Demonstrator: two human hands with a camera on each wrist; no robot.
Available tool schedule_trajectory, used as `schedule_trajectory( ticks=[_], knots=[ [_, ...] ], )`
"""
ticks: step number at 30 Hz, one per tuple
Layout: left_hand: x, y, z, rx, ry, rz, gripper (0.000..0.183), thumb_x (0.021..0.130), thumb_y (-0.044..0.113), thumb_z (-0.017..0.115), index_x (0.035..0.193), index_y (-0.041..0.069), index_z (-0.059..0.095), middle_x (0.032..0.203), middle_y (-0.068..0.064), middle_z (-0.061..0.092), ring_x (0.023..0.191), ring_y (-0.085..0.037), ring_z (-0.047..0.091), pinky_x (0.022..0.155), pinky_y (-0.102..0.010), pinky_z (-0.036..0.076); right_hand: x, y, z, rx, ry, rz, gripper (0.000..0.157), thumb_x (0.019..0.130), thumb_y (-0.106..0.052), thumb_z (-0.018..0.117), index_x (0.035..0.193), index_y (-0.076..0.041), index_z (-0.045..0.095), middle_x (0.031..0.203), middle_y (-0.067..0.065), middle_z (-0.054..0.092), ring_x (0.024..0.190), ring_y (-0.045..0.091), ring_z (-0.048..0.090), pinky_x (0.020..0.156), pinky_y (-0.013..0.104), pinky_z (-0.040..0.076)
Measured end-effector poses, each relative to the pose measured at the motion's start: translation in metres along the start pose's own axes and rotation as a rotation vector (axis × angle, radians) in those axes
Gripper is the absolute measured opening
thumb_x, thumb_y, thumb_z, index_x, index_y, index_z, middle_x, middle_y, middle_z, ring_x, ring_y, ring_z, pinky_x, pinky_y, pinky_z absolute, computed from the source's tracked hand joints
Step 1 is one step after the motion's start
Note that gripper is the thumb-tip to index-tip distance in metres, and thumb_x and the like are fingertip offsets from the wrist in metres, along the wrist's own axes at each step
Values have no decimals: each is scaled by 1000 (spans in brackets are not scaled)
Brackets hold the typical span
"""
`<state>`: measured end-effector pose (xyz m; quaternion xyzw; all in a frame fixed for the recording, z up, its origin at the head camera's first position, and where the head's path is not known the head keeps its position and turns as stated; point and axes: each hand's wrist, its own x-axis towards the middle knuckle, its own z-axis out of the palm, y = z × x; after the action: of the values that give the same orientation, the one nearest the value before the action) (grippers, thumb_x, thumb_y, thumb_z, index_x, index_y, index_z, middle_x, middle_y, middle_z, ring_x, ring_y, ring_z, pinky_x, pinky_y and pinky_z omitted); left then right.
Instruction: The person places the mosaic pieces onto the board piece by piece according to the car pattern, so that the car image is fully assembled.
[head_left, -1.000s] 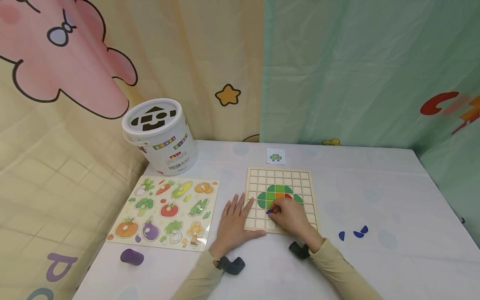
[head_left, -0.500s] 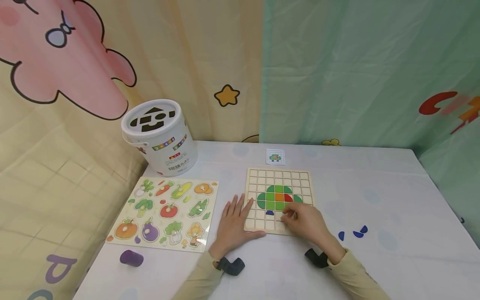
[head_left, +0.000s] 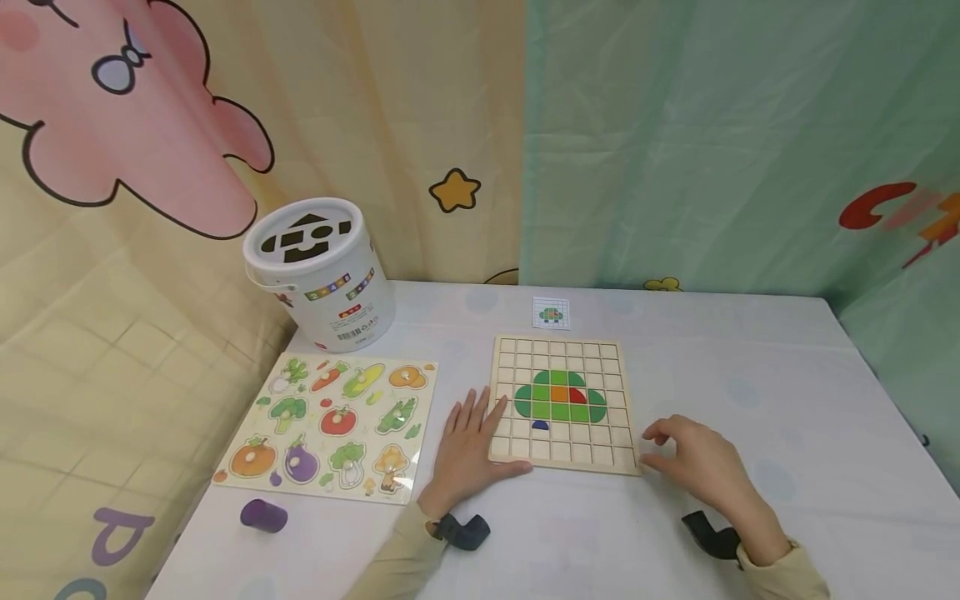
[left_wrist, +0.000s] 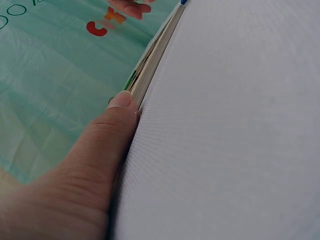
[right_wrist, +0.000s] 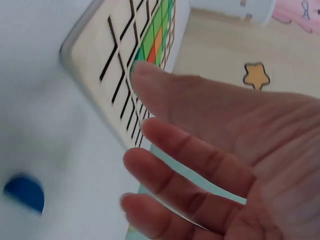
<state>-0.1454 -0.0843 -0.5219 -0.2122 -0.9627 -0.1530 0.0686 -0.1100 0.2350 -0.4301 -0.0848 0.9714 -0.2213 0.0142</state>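
A wooden grid board [head_left: 581, 454] lies on the table, bearing green tiles [head_left: 558, 410], an orange tile [head_left: 559, 393] and a red quarter-round tile [head_left: 576, 396]. One blue half-round tile [head_left: 540, 425] sits in a square just below the green ones. My left hand [head_left: 468, 450] rests with straight fingers at the board's left side, its thumb along the front edge. Off the board's right corner, my right hand [head_left: 701, 462] is in the air, fingers loosely bent and holding nothing. A loose blue tile [right_wrist: 25, 192] shows below it in the right wrist view; in the head view the hand hides the loose tiles.
Behind the board lies a small pattern card [head_left: 551, 313]. To the left are a vegetable puzzle board [head_left: 300, 433], a purple cylinder [head_left: 264, 516] and a white bucket [head_left: 345, 308] with shape holes in its lid. Curtains hang behind the table.
My right hand has let go of the blue half-round tile on the board and moved right, past the board's edge. My left hand has stayed in place.
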Motion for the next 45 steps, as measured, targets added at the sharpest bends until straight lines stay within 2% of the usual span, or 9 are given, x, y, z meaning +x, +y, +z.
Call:
schedule_trajectory(
  ticks=[7,14,18,23,30,36,45],
  knots=[
    [0,2,-3,-1,-25,-15,104,73,80,51,151,16,27,156,-12,16,143,-29,7,114,-45,6,-20,24,-12,-38,-15,65,37,73,-29,81,98,-5,68,85,2,59,64,14,48,51,31,40],
    [0,2,-4,1,-25,-15,104,73,79,53,151,15,27,156,-12,16,143,-30,7,114,-45,6,-29,41,-11,-12,-59,136,45,73,-35,81,95,0,63,82,4,56,71,20,51,60,37,44],
    [0,1,-2,5,-29,-19,104,73,80,51,151,16,27,157,-11,15,143,-29,6,114,-45,6,-31,46,-7,12,-99,162,47,73,-36,80,94,0,59,78,3,53,69,19,49,60,36,42],
    [0,0,1,14,-35,-24,104,73,82,48,152,18,25,157,-10,13,143,-28,4,114,-43,4,-30,48,0,42,-112,167,39,78,-27,78,94,1,58,75,2,50,66,18,46,57,32,40],
    [0,-1,1,10,-2,-5,104,73,83,46,151,16,29,156,-12,17,143,-30,8,113,-46,8,-30,50,9,51,-45,107,20,78,-10,75,88,-1,59,68,-1,49,61,15,44,52,30,38],
    [0,-1,0,6,11,-2,104,73,82,47,150,15,30,156,-13,18,142,-31,9,113,-46,9,-23,49,11,68,-21,91,18,78,-9,75,85,-2,60,67,-2,50,60,14,44,51,29,38],
    [0,0,0,13,-28,-15,105,73,84,45,151,17,26,157,-10,15,143,-29,6,114,-44,6,-15,48,14,83,-39,106,16,79,-8,75,84,-4,60,67,-2,49,60,15,43,51,28,36]
  ],
)
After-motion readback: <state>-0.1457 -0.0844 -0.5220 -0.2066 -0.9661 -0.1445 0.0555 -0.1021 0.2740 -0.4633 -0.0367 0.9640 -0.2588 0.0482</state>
